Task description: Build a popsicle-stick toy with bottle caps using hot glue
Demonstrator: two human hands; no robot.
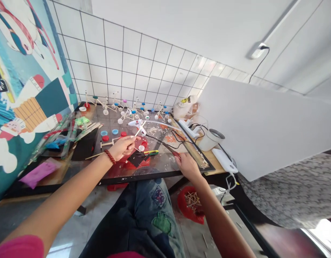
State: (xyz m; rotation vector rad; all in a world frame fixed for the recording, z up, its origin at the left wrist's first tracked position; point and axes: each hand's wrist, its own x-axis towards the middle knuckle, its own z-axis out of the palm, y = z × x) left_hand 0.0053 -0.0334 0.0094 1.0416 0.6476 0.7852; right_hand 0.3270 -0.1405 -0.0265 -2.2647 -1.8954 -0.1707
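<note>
My left hand [125, 147], wearing a beaded bracelet, pinches a thin pale wooden stick [140, 129] that points up and away over the table. In front of it a white hot glue gun [135, 123] lies on its side, partly crossed by the stick. My right hand [187, 165] is wrapped round a slim dark tool with a reddish-brown handle [177, 154]; its long tip [168, 147] points left, and its exact kind is unclear. A yellow-green utility knife [151, 153] and a small stick frame [108, 144] rest near my left hand.
Several stick-and-bottle-cap models [133, 111] stand along the back. Loose caps [115, 132] and wood scraps [156, 130] dot the tabletop. At right are a power strip [189, 128] and a white canister [210, 139]. A red bin [183, 204] with sticks stands below.
</note>
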